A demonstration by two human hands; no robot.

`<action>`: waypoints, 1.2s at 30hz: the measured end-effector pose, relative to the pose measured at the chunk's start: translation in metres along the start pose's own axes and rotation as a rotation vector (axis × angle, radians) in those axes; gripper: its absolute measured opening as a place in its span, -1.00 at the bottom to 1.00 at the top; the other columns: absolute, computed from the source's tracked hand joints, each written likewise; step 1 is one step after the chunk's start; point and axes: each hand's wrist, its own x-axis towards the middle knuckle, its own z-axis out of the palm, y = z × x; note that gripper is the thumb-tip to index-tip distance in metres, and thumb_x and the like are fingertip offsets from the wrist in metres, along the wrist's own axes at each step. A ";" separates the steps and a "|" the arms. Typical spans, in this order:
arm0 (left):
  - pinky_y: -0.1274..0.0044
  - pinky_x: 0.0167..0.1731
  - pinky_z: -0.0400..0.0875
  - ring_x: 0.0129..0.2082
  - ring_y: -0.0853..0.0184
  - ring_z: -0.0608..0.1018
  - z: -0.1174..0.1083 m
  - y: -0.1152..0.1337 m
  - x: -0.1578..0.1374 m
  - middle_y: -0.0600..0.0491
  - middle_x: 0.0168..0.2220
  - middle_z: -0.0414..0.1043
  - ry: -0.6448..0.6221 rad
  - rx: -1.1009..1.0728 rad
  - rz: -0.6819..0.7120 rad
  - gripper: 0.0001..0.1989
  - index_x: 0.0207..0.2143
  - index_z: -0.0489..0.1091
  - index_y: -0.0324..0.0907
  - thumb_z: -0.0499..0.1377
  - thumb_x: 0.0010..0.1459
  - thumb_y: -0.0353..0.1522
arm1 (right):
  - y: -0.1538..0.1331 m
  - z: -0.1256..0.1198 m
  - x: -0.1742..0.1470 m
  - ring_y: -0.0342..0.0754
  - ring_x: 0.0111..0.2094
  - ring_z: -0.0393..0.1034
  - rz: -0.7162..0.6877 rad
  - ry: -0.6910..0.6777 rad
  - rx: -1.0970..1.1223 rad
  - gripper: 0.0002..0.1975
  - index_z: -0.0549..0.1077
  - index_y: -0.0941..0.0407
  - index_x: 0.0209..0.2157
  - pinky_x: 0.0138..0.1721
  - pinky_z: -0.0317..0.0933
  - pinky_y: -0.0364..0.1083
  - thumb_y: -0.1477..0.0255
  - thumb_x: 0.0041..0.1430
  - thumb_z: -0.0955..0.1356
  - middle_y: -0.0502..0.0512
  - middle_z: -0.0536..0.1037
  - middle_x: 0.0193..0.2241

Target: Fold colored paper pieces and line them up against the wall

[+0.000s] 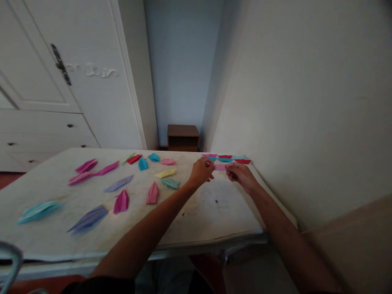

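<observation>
A small strip of pink folded paper (219, 167) is stretched between my two hands above the far right part of the table. Pinching its left end is my left hand (202, 170), fingers closed. My right hand (240, 174) grips the right end between thumb and fingers. Just beyond them lie several folded paper boats in rows, among them a red one (242, 161) and a blue one (225, 160). My fingers hide part of the pink paper and some of those boats.
Several more folded papers are scattered over the white table (196, 224), including a magenta one (121, 201) and a blue-purple one (90, 217). A wall (275, 102) runs along the right side. White cupboards (107, 81) and a small brown cabinet (183, 131) stand behind.
</observation>
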 end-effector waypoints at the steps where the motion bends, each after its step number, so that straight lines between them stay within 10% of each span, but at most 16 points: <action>1: 0.69 -0.68 0.35 -0.61 0.46 0.55 0.012 0.001 0.008 0.01 -0.35 0.51 -0.017 0.054 0.005 -0.81 -0.14 0.38 -0.28 0.09 0.19 -0.42 | 0.002 -0.011 0.004 -0.25 -0.67 0.25 0.037 0.028 -0.036 -0.70 0.40 0.16 -0.52 -0.66 0.09 -0.25 0.24 -0.11 0.48 -0.06 0.45 -0.63; 11: 0.36 0.01 0.39 0.01 0.14 0.52 0.098 0.004 0.049 -0.14 0.01 0.49 -0.060 0.438 0.085 -0.66 0.03 0.45 -0.16 0.12 0.21 -0.37 | 0.029 -0.070 0.031 -0.27 -0.82 0.09 0.199 0.335 -0.237 -0.81 0.30 0.12 -0.57 -0.82 -0.09 -0.26 0.45 0.09 0.34 -0.13 0.31 -0.78; 24: 0.36 -0.20 0.45 -0.13 0.15 0.58 0.124 -0.002 0.061 -0.16 0.05 0.42 -0.126 0.756 0.307 -0.68 -0.10 0.50 -0.18 -0.03 0.28 -0.41 | 0.039 -0.085 0.047 -0.17 -0.76 0.24 0.165 0.561 -0.593 -0.84 0.47 0.16 -0.46 -0.75 0.07 -0.22 0.40 0.13 0.32 -0.03 0.42 -0.71; 30: 0.34 -0.22 0.44 -0.16 0.11 0.59 0.129 -0.002 0.061 -0.26 0.07 0.40 -0.156 0.809 0.397 -0.64 -0.05 0.47 -0.29 -0.06 0.32 -0.36 | 0.041 -0.080 0.043 -0.01 -0.35 0.48 0.014 0.630 -0.769 -0.69 0.44 0.20 -0.07 -0.30 0.35 -0.09 0.49 0.12 0.32 0.20 0.58 -0.30; 36: 0.35 -0.26 0.44 -0.19 0.10 0.61 0.131 -0.001 0.065 -0.29 0.06 0.42 -0.151 0.812 0.431 -0.60 -0.01 0.47 -0.29 -0.09 0.35 -0.34 | 0.044 -0.068 0.034 0.02 0.02 0.34 -0.210 0.336 -1.166 -0.63 0.55 0.13 -0.08 0.09 0.15 -0.07 0.59 0.17 0.22 0.20 0.52 -0.04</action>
